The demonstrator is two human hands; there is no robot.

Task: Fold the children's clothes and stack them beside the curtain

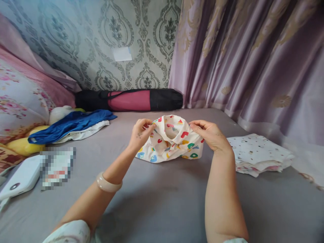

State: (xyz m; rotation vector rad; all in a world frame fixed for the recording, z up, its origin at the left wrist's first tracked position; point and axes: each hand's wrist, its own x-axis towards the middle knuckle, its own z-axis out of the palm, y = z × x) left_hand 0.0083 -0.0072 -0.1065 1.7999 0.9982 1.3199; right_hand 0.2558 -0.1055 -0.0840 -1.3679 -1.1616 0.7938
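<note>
My left grip point(142, 132) is pinched on the patterned garment point(174, 150) beside its collar, and my right grip point(208, 131) is clamped on the opposite side. Between them the collar makes a rounded opening, and through it I see the printed cloth inside. The garment is at the middle of the grey sheet point(157, 192), in front of me. By the wall behind it lies a long bag point(129, 100), black at the ends and red between; what it holds is hidden from me. To my right is a folded stack of cloth point(258, 150), a spotted white piece on top. To my left, a blue cloth point(76, 125) lies over a white one; nearer me, a white device point(22, 177) sits beside a blurred item point(58, 167).
</note>
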